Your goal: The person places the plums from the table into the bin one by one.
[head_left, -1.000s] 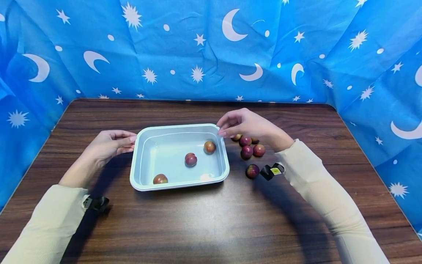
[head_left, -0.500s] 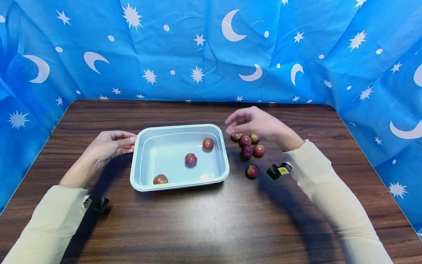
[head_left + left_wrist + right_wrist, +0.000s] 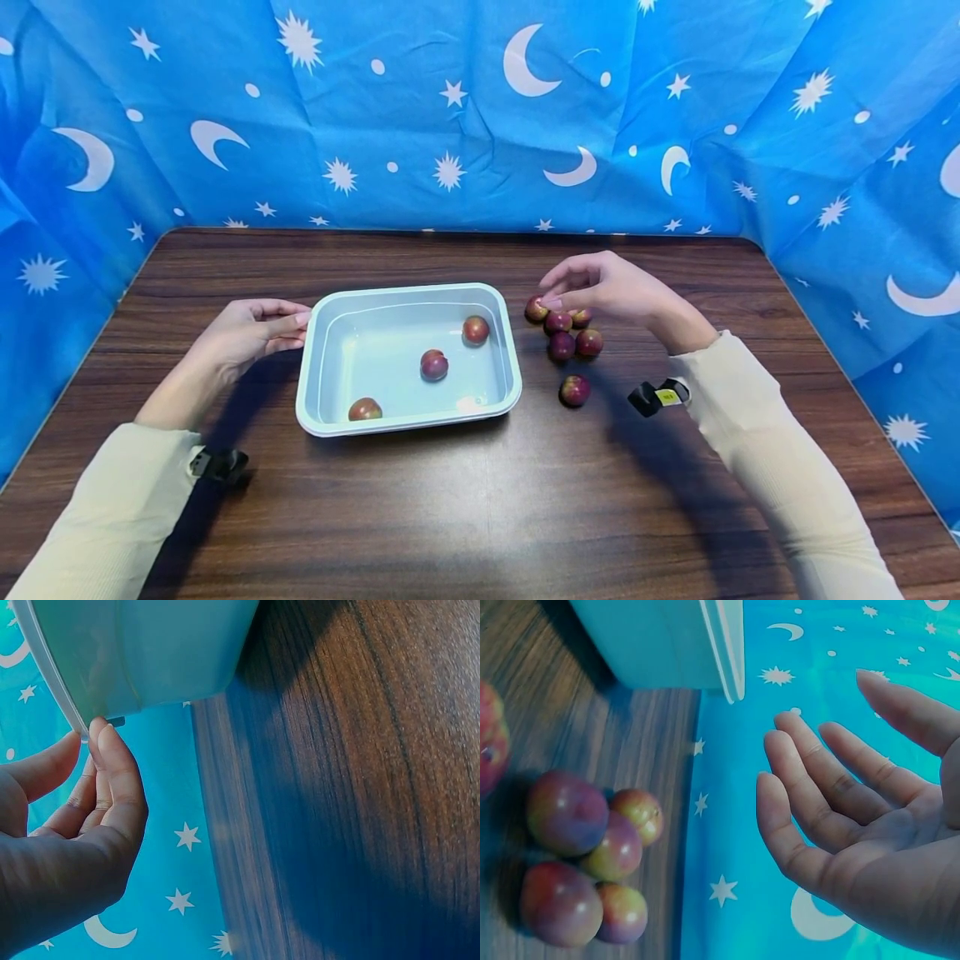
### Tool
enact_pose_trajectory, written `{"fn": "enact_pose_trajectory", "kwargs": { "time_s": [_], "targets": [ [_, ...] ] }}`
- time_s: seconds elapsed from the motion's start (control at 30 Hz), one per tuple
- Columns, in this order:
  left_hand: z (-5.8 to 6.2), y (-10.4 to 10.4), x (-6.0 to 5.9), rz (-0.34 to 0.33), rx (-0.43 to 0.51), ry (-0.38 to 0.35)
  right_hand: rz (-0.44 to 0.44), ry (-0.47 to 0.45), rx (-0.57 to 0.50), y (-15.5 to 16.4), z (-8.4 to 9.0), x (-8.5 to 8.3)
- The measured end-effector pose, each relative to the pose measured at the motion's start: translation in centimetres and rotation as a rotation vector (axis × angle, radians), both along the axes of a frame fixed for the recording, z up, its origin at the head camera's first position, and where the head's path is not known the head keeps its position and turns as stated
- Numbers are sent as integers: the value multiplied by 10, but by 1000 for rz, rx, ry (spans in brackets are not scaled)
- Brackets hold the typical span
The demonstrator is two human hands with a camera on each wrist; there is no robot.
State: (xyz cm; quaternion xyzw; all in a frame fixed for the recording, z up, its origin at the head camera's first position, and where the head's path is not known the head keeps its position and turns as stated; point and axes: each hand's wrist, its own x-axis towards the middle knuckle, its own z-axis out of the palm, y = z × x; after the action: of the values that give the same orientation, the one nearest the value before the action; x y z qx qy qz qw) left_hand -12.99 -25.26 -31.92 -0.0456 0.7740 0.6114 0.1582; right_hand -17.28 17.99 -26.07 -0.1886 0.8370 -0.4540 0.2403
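Rightward goes my right hand (image 3: 611, 292), off the tray (image 3: 408, 421) rim, fingers loosely spread and empty above five plums (image 3: 561, 345) on the counter (image 3: 480, 500). Three more sit inside the tray. My left hand (image 3: 251, 331), relaxed, fingertips touch its left rim, clearest in the wrist view.

A dark wooden table (image 3: 465, 500) fills the scene, and a blue cloth (image 3: 420, 117) printed with moons and stars hangs behind.
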Motion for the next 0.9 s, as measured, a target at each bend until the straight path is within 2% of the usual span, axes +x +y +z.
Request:
{"fn": "enact_pose_trajectory", "kwargs": {
  "time_s": [0.4, 0.6, 0.9],
  "targets": [
    [0, 0, 1, 4, 23, 3, 46, -30, -37, 22, -13, 8],
    [0, 0, 1, 2, 25, 5, 42, -49, -52, 32, -21, 13],
    [0, 1, 0, -9, -24, 5, 24, -96, -78, 47, -39, 22]
  ]
}}
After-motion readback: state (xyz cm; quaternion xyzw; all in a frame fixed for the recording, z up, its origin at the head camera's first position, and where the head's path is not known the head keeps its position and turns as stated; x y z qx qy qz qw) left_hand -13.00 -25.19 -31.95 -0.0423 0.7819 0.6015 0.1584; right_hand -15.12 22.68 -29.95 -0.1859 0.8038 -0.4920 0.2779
